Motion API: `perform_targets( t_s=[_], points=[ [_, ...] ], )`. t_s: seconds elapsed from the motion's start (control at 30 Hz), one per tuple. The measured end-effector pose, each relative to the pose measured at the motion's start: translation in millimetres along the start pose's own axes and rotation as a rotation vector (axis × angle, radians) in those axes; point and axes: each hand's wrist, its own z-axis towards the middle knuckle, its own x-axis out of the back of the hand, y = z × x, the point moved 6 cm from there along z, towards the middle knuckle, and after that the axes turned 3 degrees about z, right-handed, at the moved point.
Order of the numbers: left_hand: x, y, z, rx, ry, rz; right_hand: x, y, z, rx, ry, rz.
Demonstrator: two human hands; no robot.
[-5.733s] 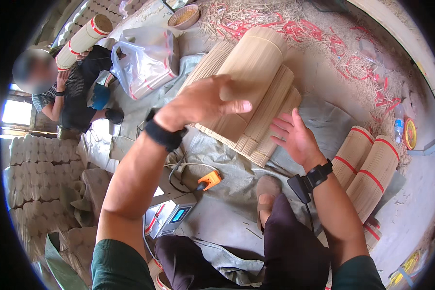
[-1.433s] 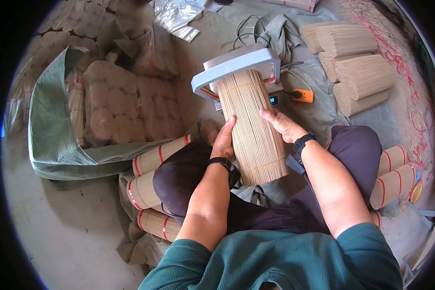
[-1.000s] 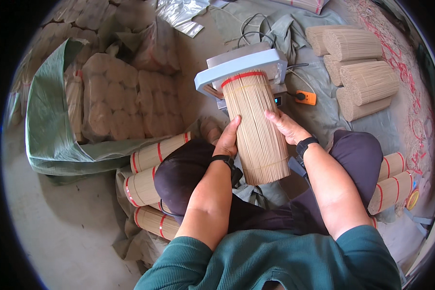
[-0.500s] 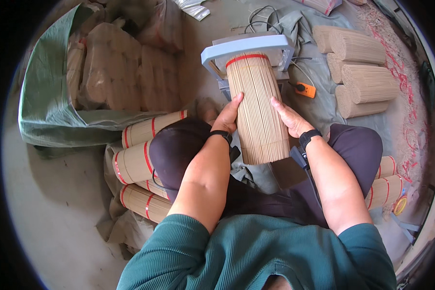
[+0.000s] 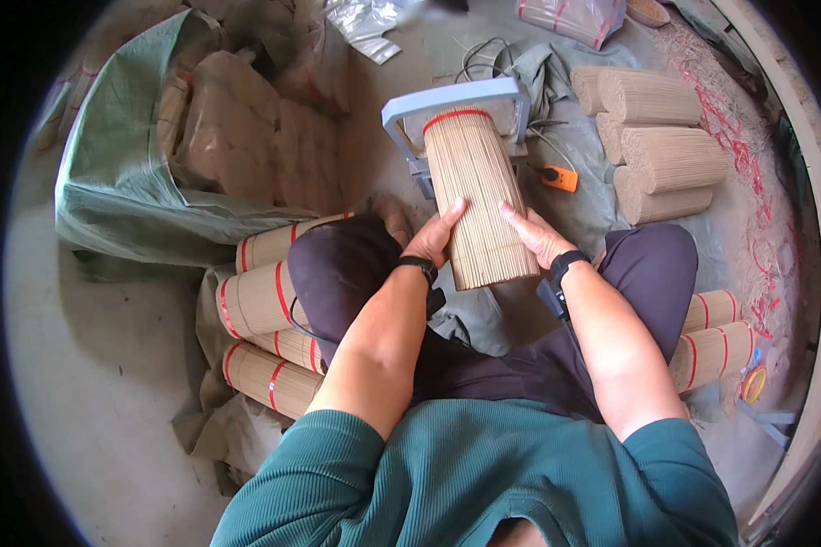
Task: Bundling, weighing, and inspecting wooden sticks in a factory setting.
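Observation:
A thick bundle of thin tan sticks (image 5: 476, 178) lies lengthwise between my two hands. My left hand (image 5: 436, 235) is wrapped round its left side near the close end, thumb on top. On the opposite side my right hand (image 5: 540, 237) grips it the same way; the fingers underneath are hidden. A red band (image 5: 456, 116) circles the far end, and a thin pale band runs across the near part. That far end sits beneath the blue-grey arch (image 5: 456, 94) of a machine.
Red-banded stick bundles (image 5: 257, 299) lie beside my left knee, more (image 5: 716, 356) by my right. Several unbanded bundles (image 5: 670, 159) are stacked at right. An orange power socket (image 5: 559, 178) rests near the machine. A green sack (image 5: 109, 173) holds wrapped bundles at left.
Both hands now grip nearer the close end of the bundle. That end stands higher in the picture and closer to the machine. The whole view has shifted slightly.

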Motion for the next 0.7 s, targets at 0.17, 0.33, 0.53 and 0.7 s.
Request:
perform_targets(
  t_s=[0.17, 0.33, 0.53, 0.7],
  points=[
    [8, -3, -5, -0.029, 0.125, 0.097, -8, -7, -8, 0.06, 0.095, 0.018],
    [10, -17, -7, -0.036, 0.13, 0.064, -5, 11, -6, 0.045, 0.052, 0.047],
    [17, -27, 1, -0.03, 0.044, 0.096, 7, 23, 3, 0.031, 0.133, -0.125],
    [19, -24, 2, -0.033, 0.111, 0.064, 14, 29, 14, 0.063, 0.188, -0.16]
  ],
)
